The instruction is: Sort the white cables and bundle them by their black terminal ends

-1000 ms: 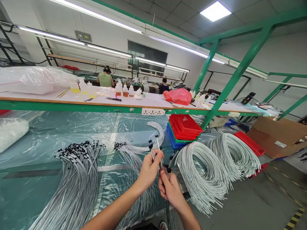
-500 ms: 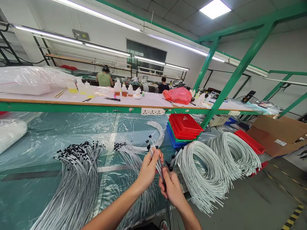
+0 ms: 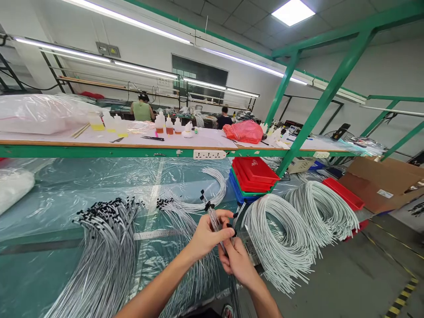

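Note:
My left hand (image 3: pixel 207 236) and my right hand (image 3: pixel 236 260) are both closed on a small bunch of thin white wires with black tips (image 3: pixel 209 208), held above the bench's front edge. The tips fan out just above my left fingers. Under my arms lies a spread of the same wires with black ends (image 3: pixel 106 238) on the green bench. To the right, thick coils of white wire (image 3: pixel 278 234) hang over the bench edge.
A stack of red, green and blue trays (image 3: pixel 253 176) sits behind the coils. A green shelf (image 3: pixel 99 150) carries bottles, a red bag (image 3: pixel 243 131) and a power strip (image 3: pixel 209 154). Cardboard boxes (image 3: pixel 384 181) stand at right. Two people work at far benches.
My hands have dropped slightly and drawn closer together. The wire tips now lean further left and sit lower above my left hand.

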`<move>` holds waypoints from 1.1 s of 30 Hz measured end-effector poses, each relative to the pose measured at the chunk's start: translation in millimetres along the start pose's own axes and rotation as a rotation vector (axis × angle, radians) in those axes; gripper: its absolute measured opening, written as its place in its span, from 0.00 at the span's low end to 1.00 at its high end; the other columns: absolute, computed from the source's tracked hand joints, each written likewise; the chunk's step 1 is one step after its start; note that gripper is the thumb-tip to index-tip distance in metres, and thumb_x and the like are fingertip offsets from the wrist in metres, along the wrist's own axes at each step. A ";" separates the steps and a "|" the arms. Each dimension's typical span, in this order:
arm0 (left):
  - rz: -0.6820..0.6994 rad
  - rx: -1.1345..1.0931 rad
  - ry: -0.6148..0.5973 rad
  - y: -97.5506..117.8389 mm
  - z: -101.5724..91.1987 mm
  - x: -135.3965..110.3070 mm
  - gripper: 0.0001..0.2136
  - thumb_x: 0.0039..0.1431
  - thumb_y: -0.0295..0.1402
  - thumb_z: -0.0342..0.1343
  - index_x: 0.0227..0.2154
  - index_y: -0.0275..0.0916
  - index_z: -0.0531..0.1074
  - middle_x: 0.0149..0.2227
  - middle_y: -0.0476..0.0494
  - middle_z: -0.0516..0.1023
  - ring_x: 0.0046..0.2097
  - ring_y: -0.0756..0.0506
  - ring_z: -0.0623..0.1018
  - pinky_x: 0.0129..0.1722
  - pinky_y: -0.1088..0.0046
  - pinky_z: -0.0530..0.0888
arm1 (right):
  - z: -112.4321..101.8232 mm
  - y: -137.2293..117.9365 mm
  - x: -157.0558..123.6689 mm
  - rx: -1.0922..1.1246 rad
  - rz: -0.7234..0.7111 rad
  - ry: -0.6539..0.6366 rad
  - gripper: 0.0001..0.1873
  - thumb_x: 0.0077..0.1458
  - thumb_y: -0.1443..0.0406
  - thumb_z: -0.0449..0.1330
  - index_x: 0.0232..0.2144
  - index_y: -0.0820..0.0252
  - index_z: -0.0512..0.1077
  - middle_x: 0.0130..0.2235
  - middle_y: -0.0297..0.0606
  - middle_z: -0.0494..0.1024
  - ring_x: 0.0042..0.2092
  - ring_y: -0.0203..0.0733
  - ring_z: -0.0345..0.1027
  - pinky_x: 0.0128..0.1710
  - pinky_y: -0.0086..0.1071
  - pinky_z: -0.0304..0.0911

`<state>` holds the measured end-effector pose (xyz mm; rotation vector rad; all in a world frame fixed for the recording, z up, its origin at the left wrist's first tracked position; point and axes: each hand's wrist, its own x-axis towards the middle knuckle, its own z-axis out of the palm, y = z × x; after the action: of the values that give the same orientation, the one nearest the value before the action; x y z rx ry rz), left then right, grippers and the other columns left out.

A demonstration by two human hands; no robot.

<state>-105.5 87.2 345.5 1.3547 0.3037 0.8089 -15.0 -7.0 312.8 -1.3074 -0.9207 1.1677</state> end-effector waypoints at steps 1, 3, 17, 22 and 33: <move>0.004 0.004 0.005 -0.4 0.3 0.2 0.17 0.46 0.39 0.70 0.39 0.39 0.79 0.26 0.51 0.69 0.28 0.53 0.67 0.29 0.77 0.65 | -1.2 0.2 -0.8 -0.002 0.005 -0.037 0.36 0.51 0.31 0.52 0.19 0.56 0.55 0.15 0.23 0.54 0.14 0.26 0.45 0.14 0.25 0.42; -0.004 0.006 0.021 1.6 2.3 0.3 0.15 0.46 0.38 0.70 0.37 0.38 0.80 0.24 0.51 0.68 0.27 0.53 0.67 0.28 0.77 0.65 | -3.1 -0.4 -2.3 0.005 0.019 -0.103 0.35 0.52 0.32 0.52 0.20 0.56 0.56 0.15 0.22 0.54 0.13 0.26 0.44 0.14 0.25 0.42; -0.081 -0.002 0.186 2.3 13.4 -0.2 0.19 0.54 0.49 0.62 0.25 0.37 0.68 0.18 0.56 0.61 0.15 0.56 0.59 0.13 0.81 0.56 | -1.1 -4.1 -3.3 0.156 -0.104 0.022 0.33 0.53 0.35 0.56 0.27 0.60 0.65 0.15 0.20 0.54 0.13 0.26 0.42 0.12 0.23 0.39; -0.057 -0.013 0.217 0.4 12.0 -0.2 0.18 0.54 0.48 0.62 0.26 0.38 0.67 0.21 0.56 0.60 0.20 0.55 0.62 0.17 0.80 0.63 | -2.4 -2.8 -1.2 0.191 -0.087 0.075 0.34 0.51 0.34 0.56 0.28 0.59 0.64 0.15 0.20 0.55 0.13 0.25 0.41 0.12 0.22 0.39; -0.063 0.279 0.018 9.9 -2.7 6.2 0.16 0.57 0.46 0.58 0.27 0.37 0.70 0.25 0.50 0.71 0.28 0.50 0.68 0.31 0.75 0.65 | -1.3 0.6 4.1 0.063 -0.122 0.108 0.35 0.54 0.33 0.52 0.19 0.56 0.57 0.14 0.24 0.55 0.14 0.27 0.45 0.13 0.24 0.41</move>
<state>-106.2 93.4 355.8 1.5903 0.4851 0.7462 -13.0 -3.4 311.6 -1.2345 -0.8662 1.0147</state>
